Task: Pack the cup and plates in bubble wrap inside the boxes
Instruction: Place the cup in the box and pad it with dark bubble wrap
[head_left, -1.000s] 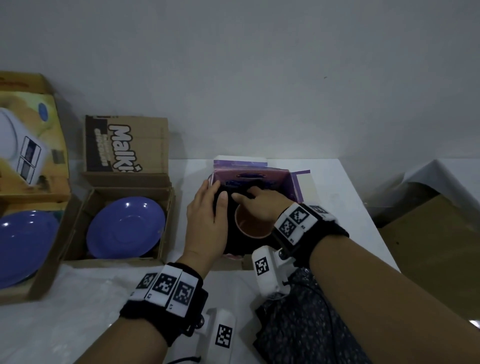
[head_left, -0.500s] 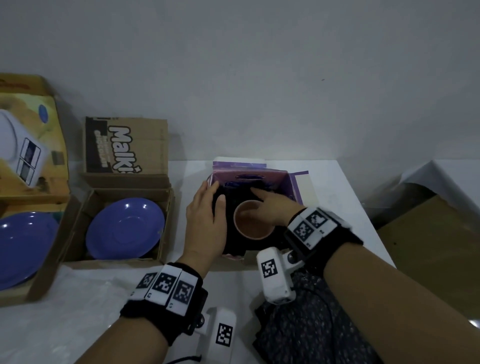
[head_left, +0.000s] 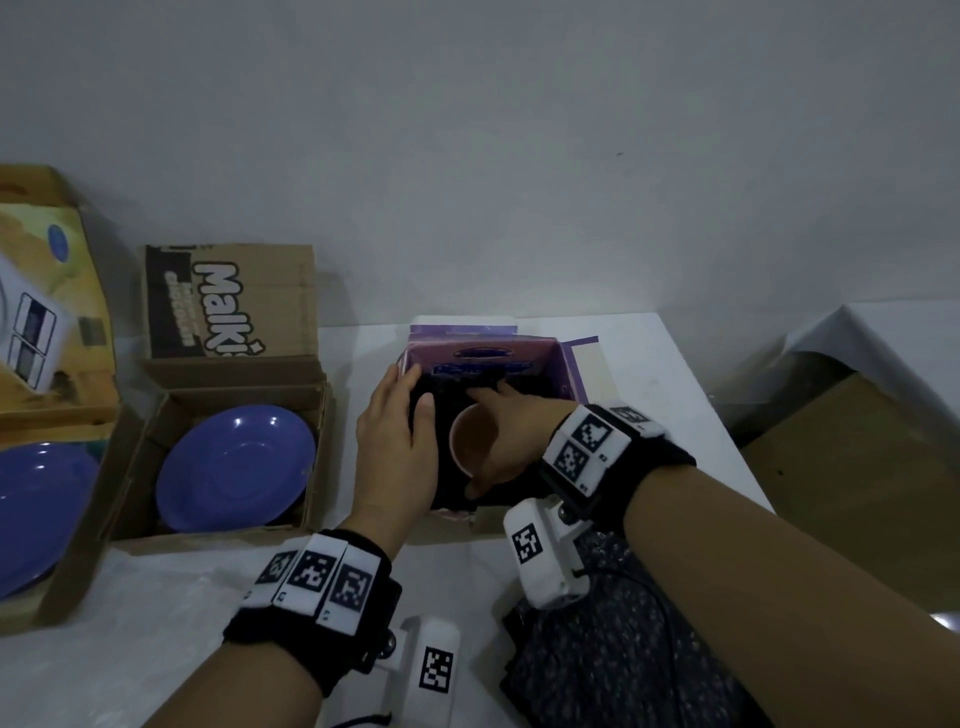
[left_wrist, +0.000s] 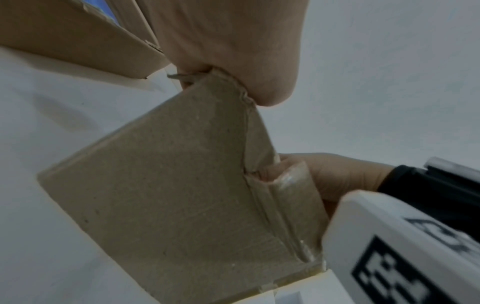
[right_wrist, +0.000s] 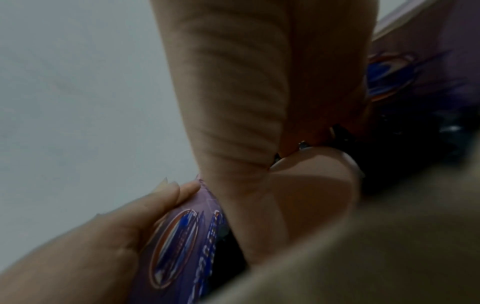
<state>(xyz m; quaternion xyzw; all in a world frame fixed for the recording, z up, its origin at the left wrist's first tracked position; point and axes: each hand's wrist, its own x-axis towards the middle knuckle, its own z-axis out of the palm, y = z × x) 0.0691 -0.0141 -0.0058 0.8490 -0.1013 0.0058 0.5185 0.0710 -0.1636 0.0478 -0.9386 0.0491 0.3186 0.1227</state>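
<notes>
A pinkish cup (head_left: 464, 451) stands upright in the purple box (head_left: 483, 352), which is lined with black bubble wrap (head_left: 441, 393). My right hand (head_left: 489, 441) curls round the cup's right side, index finger along the far rim and thumb under the near rim. My left hand (head_left: 410, 388) grips the box's left wall, thumb inside and fingers outside; the right wrist view shows those fingers (right_wrist: 166, 197) on the purple flap (right_wrist: 182, 236). One blue plate (head_left: 236, 467) lies bare in the Malkist carton (head_left: 228, 301), another blue plate (head_left: 36, 514) in the far-left box.
The boxes stand in a row on a white table (head_left: 649, 374) against a grey wall. A pale sheet (head_left: 130, 597) covers the table's near left. The table's edge runs down the right, with brown cardboard (head_left: 857, 467) beyond it. Dark patterned cloth (head_left: 597, 654) lies under my right wrist.
My right hand has drawn back to the right, uncovering the cup's mouth, and now wraps its right side with the thumb at the near rim. The left hand has stayed on the box wall.
</notes>
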